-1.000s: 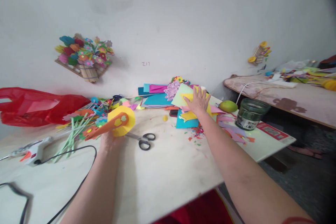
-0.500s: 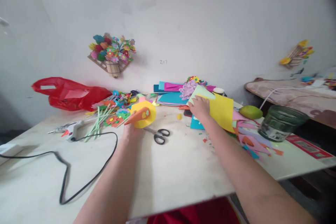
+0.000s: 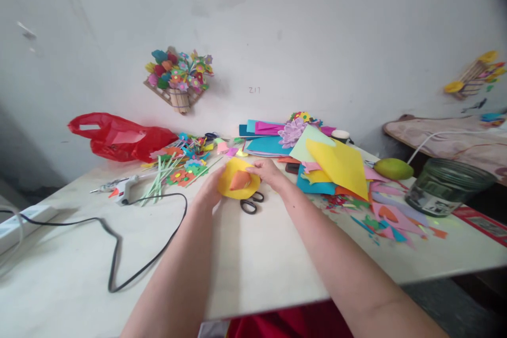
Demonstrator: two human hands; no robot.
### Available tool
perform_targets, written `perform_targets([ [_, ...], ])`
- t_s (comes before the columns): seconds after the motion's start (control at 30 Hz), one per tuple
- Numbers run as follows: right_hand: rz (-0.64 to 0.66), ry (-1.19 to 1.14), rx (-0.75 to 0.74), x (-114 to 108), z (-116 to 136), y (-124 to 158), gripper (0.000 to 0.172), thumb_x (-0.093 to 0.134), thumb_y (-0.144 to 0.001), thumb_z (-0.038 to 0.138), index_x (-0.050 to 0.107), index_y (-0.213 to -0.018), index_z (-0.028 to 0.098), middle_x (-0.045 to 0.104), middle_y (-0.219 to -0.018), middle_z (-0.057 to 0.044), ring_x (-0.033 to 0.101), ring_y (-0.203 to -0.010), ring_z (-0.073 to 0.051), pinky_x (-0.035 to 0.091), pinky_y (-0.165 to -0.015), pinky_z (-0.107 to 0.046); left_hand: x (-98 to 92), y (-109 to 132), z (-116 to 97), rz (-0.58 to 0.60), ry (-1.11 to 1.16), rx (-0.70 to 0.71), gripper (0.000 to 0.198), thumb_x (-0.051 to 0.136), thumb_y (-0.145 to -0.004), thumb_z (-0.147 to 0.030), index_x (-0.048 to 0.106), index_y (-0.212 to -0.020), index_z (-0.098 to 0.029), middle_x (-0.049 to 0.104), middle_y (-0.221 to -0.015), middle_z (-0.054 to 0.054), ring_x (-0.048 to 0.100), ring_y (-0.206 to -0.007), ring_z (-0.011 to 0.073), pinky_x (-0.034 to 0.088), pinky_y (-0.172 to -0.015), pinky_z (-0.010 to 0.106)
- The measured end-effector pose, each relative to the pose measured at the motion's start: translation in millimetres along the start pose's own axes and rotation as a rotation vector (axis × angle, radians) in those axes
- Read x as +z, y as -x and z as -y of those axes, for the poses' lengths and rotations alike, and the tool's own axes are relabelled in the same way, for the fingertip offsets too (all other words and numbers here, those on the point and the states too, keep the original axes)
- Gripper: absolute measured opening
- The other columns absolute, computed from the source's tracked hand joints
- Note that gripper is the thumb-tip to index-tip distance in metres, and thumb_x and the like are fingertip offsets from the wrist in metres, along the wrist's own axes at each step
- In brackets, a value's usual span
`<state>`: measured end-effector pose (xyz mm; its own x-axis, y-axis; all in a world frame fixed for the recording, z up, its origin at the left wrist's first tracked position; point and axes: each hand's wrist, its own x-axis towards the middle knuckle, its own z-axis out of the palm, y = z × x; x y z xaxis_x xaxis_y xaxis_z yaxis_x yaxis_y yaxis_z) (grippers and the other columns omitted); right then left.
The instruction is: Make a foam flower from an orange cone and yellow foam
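My left hand (image 3: pixel 210 190) grips the left edge of a round yellow foam or paper disc (image 3: pixel 233 167) above the table. On the disc's face sits a folded orange piece (image 3: pixel 240 180); whether it is fixed there I cannot tell. From the other side, my right hand (image 3: pixel 268 173) is closed on the disc's upper right edge with bent fingers. Just below the disc lie scissors (image 3: pixel 249 206), their black handles showing and the blades hidden. Right of my right hand are a yellow sheet (image 3: pixel 340 166) and a pale green sheet (image 3: pixel 307 140) in a loose pile.
At left lie a glue gun (image 3: pixel 125 189) with a looping black cord, pale green strips (image 3: pixel 159 177), cut flowers (image 3: pixel 184 176) and a red bag (image 3: pixel 122 140). To the right are paper scraps (image 3: pixel 390 216), a green mango-like fruit (image 3: pixel 394 168) and a glass jar (image 3: pixel 447 187).
My right hand has left the sheets at the right and come to the disc's edge. The disc has moved slightly right in view and turned. The camera view has shifted a little.
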<state>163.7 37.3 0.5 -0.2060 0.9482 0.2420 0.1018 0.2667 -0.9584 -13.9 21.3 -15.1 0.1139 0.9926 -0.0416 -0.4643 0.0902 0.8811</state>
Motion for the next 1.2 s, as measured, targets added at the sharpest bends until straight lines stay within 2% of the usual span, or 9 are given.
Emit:
perform_targets([
  [0.1, -0.142, -0.222, 0.064, 2, -5, -1, 0.021, 0.066, -0.062, 0.036, 0.061, -0.063, 0.015, 0.053, -0.053, 0.004, 0.048, -0.049, -0.010, 0.036, -0.045, -0.022, -2.8, -1, -3, 0.004, 0.116, -0.019, 0.054, 0.045, -0.077, -0.061, 0.064, -0.092, -0.013, 0.069, -0.081, 0.012, 0.066, -0.075, 0.0224, 0.053, -0.064, 0.032],
  [0.17, -0.240, -0.348, 0.122, 4, -8, -2, 0.022, 0.066, -0.063, 0.036, 0.064, -0.073, 0.016, 0.060, -0.061, 0.001, 0.055, -0.054, -0.013, 0.042, -0.047, -0.024, -3.5, -1, -3, 0.055, 0.117, -0.029, 0.057, 0.045, -0.076, -0.064, 0.062, -0.095, -0.013, 0.069, -0.081, 0.012, 0.067, -0.077, 0.0234, 0.054, -0.064, 0.034],
  [0.33, -0.387, -0.518, 0.215, 16, -11, -4, 0.017, 0.064, -0.068, 0.030, 0.063, -0.077, 0.016, 0.064, -0.064, -0.002, 0.059, -0.056, -0.014, 0.047, -0.047, -0.025, -1.0, -2, 6, 0.125, -0.033, 0.093, 0.031, 0.065, -0.072, -0.037, 0.061, -0.093, -0.014, 0.069, -0.082, 0.009, 0.066, -0.071, 0.0174, 0.054, -0.066, 0.030],
  [0.53, -0.247, -0.555, 0.246, 22, -15, -3, 0.009, 0.063, -0.069, 0.024, 0.060, -0.071, 0.015, 0.065, -0.061, -0.002, 0.061, -0.055, -0.016, 0.050, -0.050, -0.027, -7.0, -6, 8, -0.061, -0.152, 0.152, 0.020, 0.068, -0.068, -0.026, 0.062, -0.080, -0.012, 0.068, -0.072, 0.007, 0.065, -0.062, 0.0160, 0.052, -0.060, 0.027],
  [0.7, -0.116, -0.530, 0.196, 12, -18, -2, 0.025, 0.066, -0.067, 0.034, 0.063, -0.082, 0.015, 0.068, -0.071, -0.004, 0.063, -0.063, -0.019, 0.051, -0.055, -0.031, -9.9, -2, 5, 0.044, -0.267, 0.148, 0.026, 0.071, -0.065, -0.033, 0.063, -0.080, -0.013, 0.068, -0.075, 0.008, 0.065, -0.064, 0.0174, 0.051, -0.062, 0.027],
  [0.8, -0.116, -0.498, 0.227, 6, -20, -3, 0.020, 0.067, -0.065, 0.026, 0.064, -0.081, 0.015, 0.067, -0.068, -0.003, 0.063, -0.064, -0.018, 0.050, -0.057, -0.029, -9.4, -3, 6, 0.068, -0.268, 0.144, 0.030, 0.069, -0.066, -0.036, 0.065, -0.085, -0.013, 0.068, -0.079, 0.009, 0.065, -0.067, 0.0185, 0.051, -0.063, 0.028],
  [0.97, -0.314, -0.538, 0.261, 0, -21, -6, 0.017, 0.064, -0.067, 0.021, 0.062, -0.083, 0.014, 0.068, -0.069, -0.004, 0.064, -0.067, -0.018, 0.051, -0.056, -0.028, -12.5, -9, -1, -0.187, 0.022, 0.331, 0.023, 0.057, -0.072, -0.021, 0.060, -0.095, -0.020, 0.067, -0.093, 0.006, 0.064, -0.076, 0.0169, 0.051, -0.071, 0.033],
  [1.1, -0.485, -0.583, 0.241, -5, -21, -9, 0.017, 0.063, -0.069, 0.018, 0.061, -0.086, 0.015, 0.069, -0.077, -0.006, 0.065, -0.068, -0.019, 0.051, -0.051, -0.027, -23.6, -8, -13, -0.491, 0.268, 0.436, 0.018, 0.039, -0.068, -0.004, 0.049, -0.059, -0.016, 0.057, -0.055, -0.002, 0.056, -0.055, 0.0095, 0.049, -0.080, 0.033],
  [1.2, -0.555, -0.602, 0.236, -8, -24, -11, 0.017, 0.061, -0.071, 0.017, 0.060, -0.088, 0.016, 0.069, -0.083, -0.007, 0.065, -0.073, -0.018, 0.052, -0.049, -0.025, -30.1, -5, -19, -0.563, 0.382, 0.422, 0.022, 0.036, -0.070, -0.006, 0.043, -0.053, -0.018, 0.042, -0.042, -0.005, 0.042, -0.042, 0.0076, 0.049, -0.079, 0.036],
])
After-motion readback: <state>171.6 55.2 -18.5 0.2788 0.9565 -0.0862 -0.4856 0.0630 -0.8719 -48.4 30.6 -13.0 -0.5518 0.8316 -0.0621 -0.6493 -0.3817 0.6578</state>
